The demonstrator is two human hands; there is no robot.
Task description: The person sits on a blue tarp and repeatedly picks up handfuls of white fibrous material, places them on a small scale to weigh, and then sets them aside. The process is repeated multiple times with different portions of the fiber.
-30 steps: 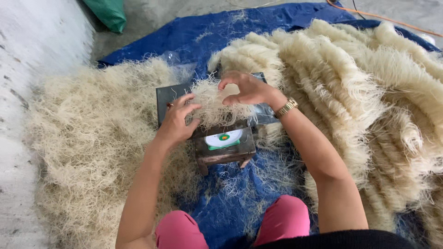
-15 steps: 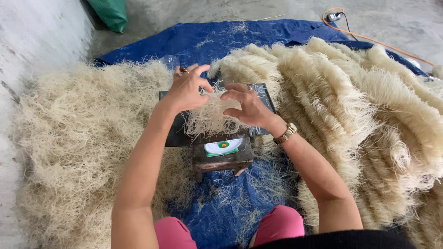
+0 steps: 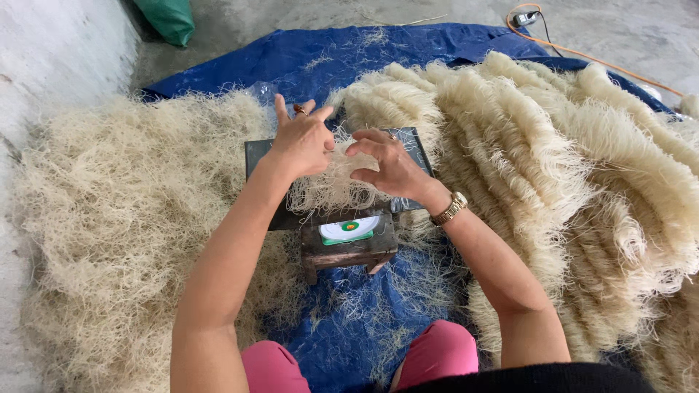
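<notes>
Hands, two: left hand (image 3: 302, 138) and right hand (image 3: 389, 166) are pinching one fibre bunch (image 3: 331, 185) over one dark board (image 3: 335, 182); two fibre piles are flanking it on a blue tarp (image 3: 349, 58).

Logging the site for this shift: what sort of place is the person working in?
Probably an informal fibre-processing workshop on a bare concrete floor. A blue tarp holds a tangled fibre heap and combed fibre bundles, with a small wooden stand between them.

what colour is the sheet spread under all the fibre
Blue tarp, clearest in the head view.
</notes>
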